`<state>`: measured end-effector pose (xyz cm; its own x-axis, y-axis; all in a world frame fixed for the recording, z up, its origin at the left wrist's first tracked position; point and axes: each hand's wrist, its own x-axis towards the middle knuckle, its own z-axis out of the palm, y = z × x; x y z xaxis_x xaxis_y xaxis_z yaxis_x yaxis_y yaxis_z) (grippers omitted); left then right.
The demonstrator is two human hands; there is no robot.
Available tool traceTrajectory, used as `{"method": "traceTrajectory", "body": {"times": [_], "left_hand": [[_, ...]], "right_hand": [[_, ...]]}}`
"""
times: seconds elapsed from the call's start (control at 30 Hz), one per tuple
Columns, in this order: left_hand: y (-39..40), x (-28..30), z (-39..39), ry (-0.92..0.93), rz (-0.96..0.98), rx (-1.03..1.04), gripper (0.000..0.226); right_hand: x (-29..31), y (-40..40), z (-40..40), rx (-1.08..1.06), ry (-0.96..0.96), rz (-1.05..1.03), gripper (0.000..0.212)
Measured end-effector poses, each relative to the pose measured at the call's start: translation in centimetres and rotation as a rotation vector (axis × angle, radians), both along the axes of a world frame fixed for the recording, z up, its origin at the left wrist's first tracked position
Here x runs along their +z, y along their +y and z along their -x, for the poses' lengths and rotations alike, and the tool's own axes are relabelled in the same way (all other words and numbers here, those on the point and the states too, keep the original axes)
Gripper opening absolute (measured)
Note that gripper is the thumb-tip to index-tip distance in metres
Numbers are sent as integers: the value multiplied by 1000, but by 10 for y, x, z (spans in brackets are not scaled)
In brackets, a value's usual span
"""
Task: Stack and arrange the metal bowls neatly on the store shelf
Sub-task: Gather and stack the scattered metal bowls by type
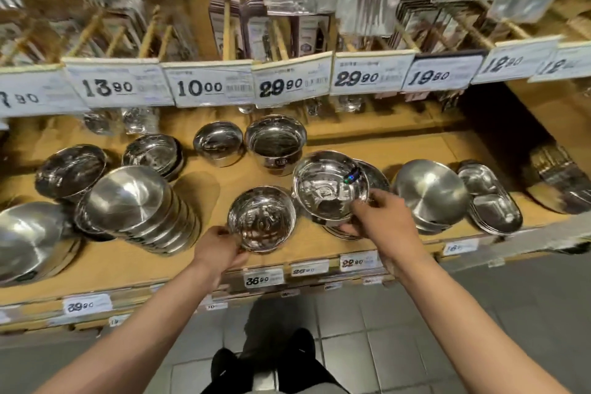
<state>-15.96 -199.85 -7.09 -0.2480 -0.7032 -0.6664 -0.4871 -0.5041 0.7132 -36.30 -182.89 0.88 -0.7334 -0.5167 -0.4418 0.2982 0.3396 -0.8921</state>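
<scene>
Shiny metal bowls stand on a wooden store shelf [399, 150]. My left hand [220, 249] grips the near rim of a small deep bowl [261, 217] at the shelf's front centre. My right hand [380, 217] holds a wider bowl [329, 189] by its near right rim, tilted and raised over a low stack beneath it [345, 232]. Behind stand two deep bowls [219, 142] [275, 141]. To the left lies a leaning stack of bowls [137, 205].
More bowl stacks [153, 152] [70, 171] [28, 237] fill the left side. An upturned bowl stack [428, 192] and divided trays [489, 198] sit to the right. Price tags [211, 86] hang from the shelf above; packaged cutlery hangs higher up. Grey floor tiles lie below.
</scene>
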Motion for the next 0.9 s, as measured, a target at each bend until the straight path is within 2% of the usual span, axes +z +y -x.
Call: {"method": "traceTrajectory", "body": {"times": [0.23,0.33,0.43,0.47,0.57,0.7,0.9], "left_hand": [[4,8,-16,92,-115,46,7],[3,16,-30,82,-112,-65,20],[4,31,-49,44,-61,-201,28],[4,37,-57,41,-36,-256,27],[2,61,-86,139,5,-387,14],[-6,96,-120,190,174,-373,13],[-32,137,-157,434,71,-218,19]], "right_hand": [[3,-3,3,-28,-79,75,15],[10,-7,4,-61,-49,93,20],[22,-8,5,-107,16,110,45],[28,-7,3,-121,23,120,47],[48,-4,-18,-115,43,140,34],[70,-9,-68,-31,21,153,31],[90,-32,-152,83,-72,224,23]]}}
